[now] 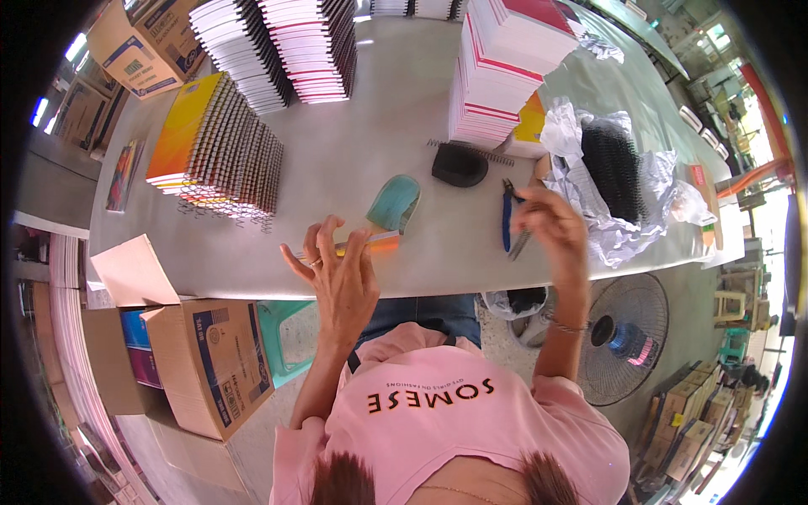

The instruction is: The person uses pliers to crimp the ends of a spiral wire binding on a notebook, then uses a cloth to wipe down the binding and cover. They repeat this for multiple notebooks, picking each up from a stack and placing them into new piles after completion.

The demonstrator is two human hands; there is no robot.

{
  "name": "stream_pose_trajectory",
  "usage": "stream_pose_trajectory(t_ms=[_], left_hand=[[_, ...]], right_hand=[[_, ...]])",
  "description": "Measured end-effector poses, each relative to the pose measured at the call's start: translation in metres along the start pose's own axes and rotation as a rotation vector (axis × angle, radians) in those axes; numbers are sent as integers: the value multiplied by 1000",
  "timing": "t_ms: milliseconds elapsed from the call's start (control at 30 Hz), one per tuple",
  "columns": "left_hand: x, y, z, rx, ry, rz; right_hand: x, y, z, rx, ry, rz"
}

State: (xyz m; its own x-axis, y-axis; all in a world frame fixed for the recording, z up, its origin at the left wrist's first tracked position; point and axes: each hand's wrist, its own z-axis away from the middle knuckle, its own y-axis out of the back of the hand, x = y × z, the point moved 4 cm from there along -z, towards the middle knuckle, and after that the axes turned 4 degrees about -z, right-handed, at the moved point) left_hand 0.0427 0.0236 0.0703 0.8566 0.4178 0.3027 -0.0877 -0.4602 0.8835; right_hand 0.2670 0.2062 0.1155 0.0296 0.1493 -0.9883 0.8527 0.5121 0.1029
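My left hand (339, 263) is closed on a thin notebook (383, 244) with an orange and yellow cover, seen nearly edge-on above the table's near edge. My right hand (551, 225) is bent in a pinch, slightly blurred, and a short dark wire coil (519, 245) shows below its fingertips. Close beside those fingers lie blue-handled pliers (507, 220). Beyond the notebook rests a teal, rounded pad-like piece (394, 203). A black rounded object (459, 165) sits farther back, with a long wire coil (497, 157) behind it.
Stacked orange spiral notebooks (220, 151) stand at left, with tall white-page notebook stacks (307, 50) behind. A pink-edged book stack (497, 80) rises at back right. Crumpled wrapping holds black coils (613, 172) at right. An open carton (210, 362) and a fan (623, 337) flank me.
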Motion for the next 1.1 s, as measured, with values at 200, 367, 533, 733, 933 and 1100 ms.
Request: stream_pose_trajectory(t_ms=[200, 367, 533, 733, 933, 1100], left_hand=[[13, -3, -1, 100, 48, 66], [11, -17, 2, 205, 100, 86], [10, -21, 1, 217, 76, 104], [8, -21, -2, 216, 79, 95], [6, -20, -6, 210, 77, 83], [5, -21, -7, 200, 73, 83]], right_hand=[[23, -83, -10, -232, 83, 200], [24, -100, -13, -353, 103, 258], [29, -107, -11, -359, 180, 313], [26, -111, -10, -396, 206, 423], [29, -110, -14, -432, 216, 263], [25, -112, -13, -471, 124, 99]])
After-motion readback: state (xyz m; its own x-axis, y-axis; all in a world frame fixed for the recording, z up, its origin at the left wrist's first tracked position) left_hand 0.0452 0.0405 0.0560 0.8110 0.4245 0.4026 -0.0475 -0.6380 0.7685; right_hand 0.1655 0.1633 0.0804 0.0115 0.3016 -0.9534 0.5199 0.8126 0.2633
